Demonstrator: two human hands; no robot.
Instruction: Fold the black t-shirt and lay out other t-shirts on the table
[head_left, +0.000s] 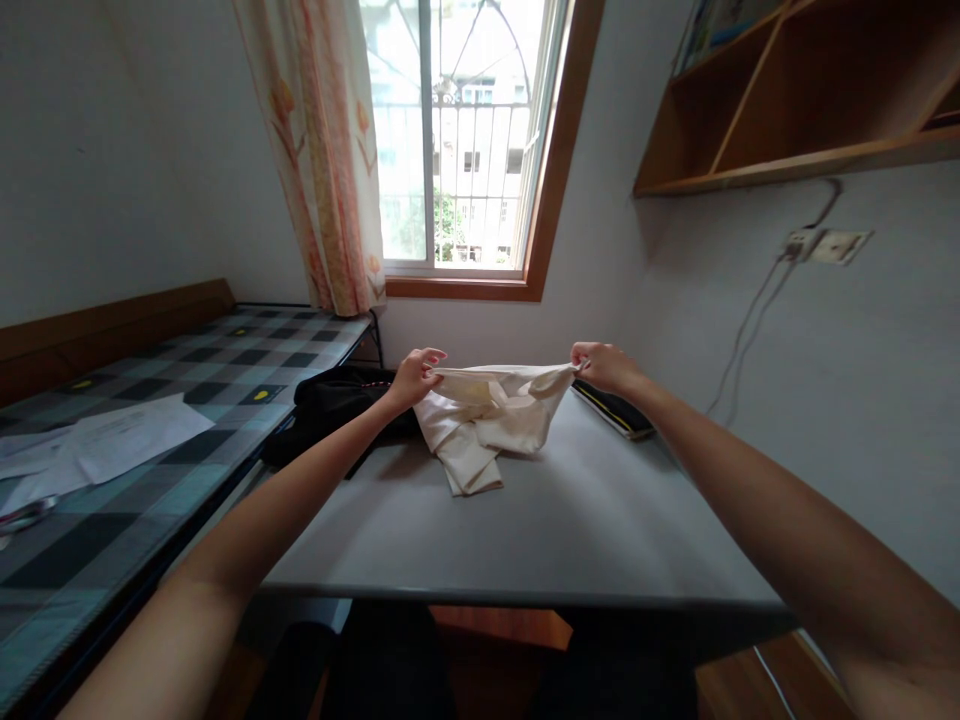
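A cream-white cloth item [517,425], perhaps a garment or a cloth bag, hangs between my two hands over the grey-white table [570,530]. My left hand [416,378] pinches its upper left corner, and my right hand [604,367] grips the upper right corner. The top edge is stretched nearly straight between them. Below it the fabric falls in folds, and a narrow strip hangs lowest, close to or touching the tabletop. Its exact kind is hard to make out.
Behind my left hand lies a black bundle of fabric or a bag [330,405]. A dark notebook-like item [615,410] rests by the right wall. At left is a checkered bed [247,350] with papers [135,435]. A shelf [795,150] juts out at upper right.
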